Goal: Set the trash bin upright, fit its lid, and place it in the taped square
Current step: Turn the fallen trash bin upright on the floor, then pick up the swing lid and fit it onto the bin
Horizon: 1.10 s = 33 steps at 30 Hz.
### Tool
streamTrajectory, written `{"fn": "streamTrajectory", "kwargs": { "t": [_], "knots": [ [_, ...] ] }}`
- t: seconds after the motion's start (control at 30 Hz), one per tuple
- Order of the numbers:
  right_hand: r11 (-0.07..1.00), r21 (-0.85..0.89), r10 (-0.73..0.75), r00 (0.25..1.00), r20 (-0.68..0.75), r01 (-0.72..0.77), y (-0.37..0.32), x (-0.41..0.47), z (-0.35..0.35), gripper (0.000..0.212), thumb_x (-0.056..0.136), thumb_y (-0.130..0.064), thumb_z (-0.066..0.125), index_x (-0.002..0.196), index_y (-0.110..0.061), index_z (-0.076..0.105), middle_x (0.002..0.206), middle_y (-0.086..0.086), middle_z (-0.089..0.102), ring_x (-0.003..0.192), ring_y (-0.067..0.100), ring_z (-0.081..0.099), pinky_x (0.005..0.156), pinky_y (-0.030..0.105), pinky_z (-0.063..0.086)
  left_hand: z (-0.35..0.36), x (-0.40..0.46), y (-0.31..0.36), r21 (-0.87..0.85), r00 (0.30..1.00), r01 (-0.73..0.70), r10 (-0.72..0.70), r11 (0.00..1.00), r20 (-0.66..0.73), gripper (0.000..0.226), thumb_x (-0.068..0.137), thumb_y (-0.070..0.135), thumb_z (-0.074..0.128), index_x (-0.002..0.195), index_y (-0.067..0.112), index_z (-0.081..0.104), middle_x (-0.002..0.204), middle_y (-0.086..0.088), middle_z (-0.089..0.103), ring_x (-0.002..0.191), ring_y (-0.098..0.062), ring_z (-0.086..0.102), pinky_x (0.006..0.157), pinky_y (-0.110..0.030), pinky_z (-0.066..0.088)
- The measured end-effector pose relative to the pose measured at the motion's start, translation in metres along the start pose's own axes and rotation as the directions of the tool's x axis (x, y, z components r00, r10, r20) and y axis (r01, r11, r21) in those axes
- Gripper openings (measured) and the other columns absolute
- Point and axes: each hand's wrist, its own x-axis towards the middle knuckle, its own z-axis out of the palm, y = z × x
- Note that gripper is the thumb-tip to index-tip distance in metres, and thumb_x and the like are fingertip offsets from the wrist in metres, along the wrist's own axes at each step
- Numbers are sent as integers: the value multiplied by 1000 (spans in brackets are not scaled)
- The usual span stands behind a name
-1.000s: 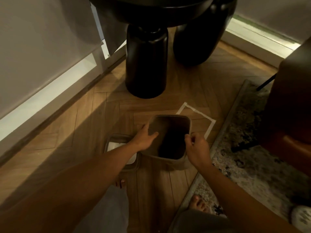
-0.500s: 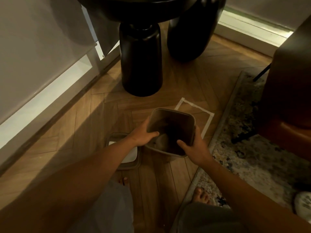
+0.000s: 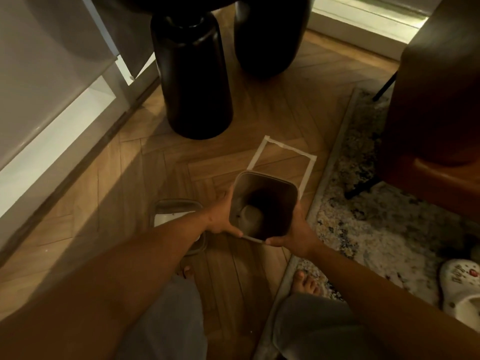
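Note:
The grey square trash bin (image 3: 265,188) is upright with its open mouth facing me, held above the wooden floor. My left hand (image 3: 220,216) grips its left side and my right hand (image 3: 296,233) grips its near right corner. The bin's lid (image 3: 176,207) lies flat on the floor just left of the bin, partly hidden under my left forearm. The white taped square (image 3: 306,170) is on the floor directly beyond the bin, and the bin covers the square's near edge.
A thick black table leg (image 3: 192,79) and a second black leg (image 3: 267,35) stand beyond the square. A patterned rug (image 3: 376,224) lies to the right, with a brown chair (image 3: 441,100) on it. A white clog (image 3: 462,289) and my bare feet are near.
Both hands shifted from the bin's rim to its sides and lifted it off the floor. The lid has stayed where it was.

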Motion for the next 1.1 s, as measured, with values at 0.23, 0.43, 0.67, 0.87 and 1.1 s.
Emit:
{"fn": "streamTrajectory", "kwargs": {
  "t": [0.23,0.43,0.67,0.87,1.1],
  "knots": [
    [992,-48,115,993,17,-114,0,-8,-7,155,58,-24,99,158,-12,-19,168,11,6,153,29,19,116,53,36,5,4,9,-22,999,-28,28,999,35,154,58,31,97,154,31,-23,166,-9,11,150,-27,18,117,-51,30],
    [978,-86,194,979,59,-189,5,-9,-11,153,63,-17,97,156,-13,-24,167,12,10,151,32,26,115,52,37,3,10,7,-3,997,-49,49,999,63,149,59,32,96,156,30,-17,166,-6,11,150,-26,17,119,-45,25],
    [970,-158,204,974,103,-186,3,-6,-16,157,61,-19,98,154,-14,-29,168,10,7,153,31,19,118,51,33,2,13,4,-22,993,-26,28,999,111,150,59,33,95,155,33,-20,166,-5,11,150,-26,18,118,-50,27],
    [863,-395,371,925,77,-313,-5,5,-19,144,73,-44,88,156,-10,-25,168,16,-14,152,39,20,116,47,36,-3,13,-1,-82,998,-4,9,997,63,130,71,36,89,157,32,-9,156,-3,38,135,-14,41,102,-22,38],
    [886,-453,76,994,-75,-102,-63,38,-21,86,90,-43,71,154,-13,22,165,14,15,130,39,53,98,43,51,-31,-1,-30,-115,963,214,-230,970,-144,88,89,55,65,158,23,19,159,-7,33,142,-29,37,109,-40,37]
  ]
}}
